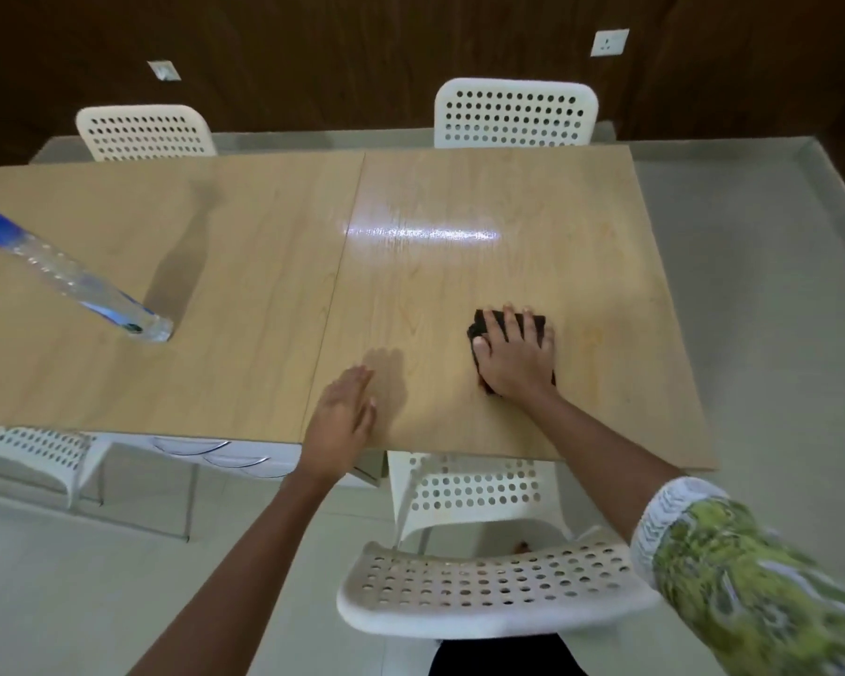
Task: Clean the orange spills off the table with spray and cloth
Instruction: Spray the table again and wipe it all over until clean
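My right hand (515,356) lies flat on a dark cloth (489,324), pressing it onto the right wooden table (484,265) near its front edge. A faint orange smear (593,336) shows on the wood just right of the cloth. My left hand (345,414) hovers at the front edge, fingers straight and together, holding nothing. A clear spray bottle (69,280) with a blue label stands on the left table, its top running out of the frame at the left.
Two tables stand joined by a seam (335,304). White perforated chairs (515,114) stand at the far side, one chair (479,587) is right in front of me, another at the near left. Grey floor lies to the right.
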